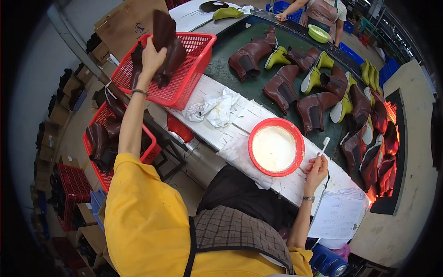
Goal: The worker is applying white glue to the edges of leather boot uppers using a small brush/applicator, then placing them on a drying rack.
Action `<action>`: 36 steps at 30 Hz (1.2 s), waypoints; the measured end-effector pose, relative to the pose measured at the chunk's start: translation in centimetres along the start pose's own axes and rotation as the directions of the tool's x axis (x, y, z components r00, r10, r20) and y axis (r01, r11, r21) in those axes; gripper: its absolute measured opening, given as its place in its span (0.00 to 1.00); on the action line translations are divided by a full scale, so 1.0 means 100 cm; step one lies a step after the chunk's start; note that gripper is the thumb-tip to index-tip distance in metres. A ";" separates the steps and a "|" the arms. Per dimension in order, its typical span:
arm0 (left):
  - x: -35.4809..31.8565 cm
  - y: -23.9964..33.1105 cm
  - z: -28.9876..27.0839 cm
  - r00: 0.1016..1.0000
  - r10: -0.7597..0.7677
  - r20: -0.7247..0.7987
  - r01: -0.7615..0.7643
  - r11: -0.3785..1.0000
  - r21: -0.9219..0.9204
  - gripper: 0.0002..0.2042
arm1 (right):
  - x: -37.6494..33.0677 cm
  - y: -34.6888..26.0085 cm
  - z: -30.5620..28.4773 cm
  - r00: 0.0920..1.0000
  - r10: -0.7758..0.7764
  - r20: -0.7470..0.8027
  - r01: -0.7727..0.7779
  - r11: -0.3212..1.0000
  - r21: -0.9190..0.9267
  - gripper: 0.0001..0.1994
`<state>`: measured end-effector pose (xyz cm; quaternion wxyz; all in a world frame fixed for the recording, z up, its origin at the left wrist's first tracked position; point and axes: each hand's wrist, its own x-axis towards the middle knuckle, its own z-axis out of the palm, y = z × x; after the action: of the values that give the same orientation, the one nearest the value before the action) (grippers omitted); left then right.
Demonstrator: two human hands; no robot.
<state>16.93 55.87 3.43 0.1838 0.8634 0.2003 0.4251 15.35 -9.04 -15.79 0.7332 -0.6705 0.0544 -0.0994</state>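
My left hand [153, 59] reaches into a red plastic basket [196, 76] at the upper left, its fingers closed around a dark brown leather boot [174, 57] that stands upright there. Between the fingers of my right hand [316, 170] is a small brush with a white head [326, 142], shaped like a toothbrush and pointing up and away from me. Just left of that hand, a red bowl [300, 147] holds a creamy white liquid [274, 147]. The bowl rests on a white-covered ledge [244, 116].
On the green belt [226, 69] lie several brown boots [280, 87] and lime-green soles [341, 108]. A heater [392, 113] glows orange at right. Crumpled white rags [220, 108], a paper sheet [336, 216] and another red basket [152, 150] are nearby. A co-worker [323, 14] stands across the belt.
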 end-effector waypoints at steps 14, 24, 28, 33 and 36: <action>-0.184 0.097 0.028 0.511 0.169 0.843 0.225 0.920 -0.321 0.36 | -0.023 -0.100 0.036 0.860 -0.197 0.470 0.509 0.383 -0.771 0.05; -0.202 0.133 0.055 0.888 0.055 0.456 0.055 0.973 -0.224 0.38 | -0.029 -0.110 0.034 0.872 -0.180 0.455 0.488 0.361 -0.795 0.06; -0.173 0.143 0.008 0.613 0.097 0.784 0.430 0.791 -0.434 0.22 | -0.020 -0.121 0.029 0.877 -0.173 0.448 0.452 0.611 -0.649 0.07; -0.185 0.195 -0.016 0.243 0.369 0.897 0.448 0.778 -0.441 0.21 | -0.005 -0.137 0.058 0.687 -0.381 0.618 0.632 0.734 -0.249 0.07; -0.182 0.213 -0.027 0.134 0.368 0.920 0.393 0.833 -0.390 0.20 | 0.000 -0.145 0.075 0.576 -0.504 0.644 0.786 0.557 -0.267 0.08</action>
<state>8.64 28.96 3.32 0.5129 0.8251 -0.0969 -0.2162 15.87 -2.96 -0.63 0.4109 -0.8135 -0.3717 -0.1767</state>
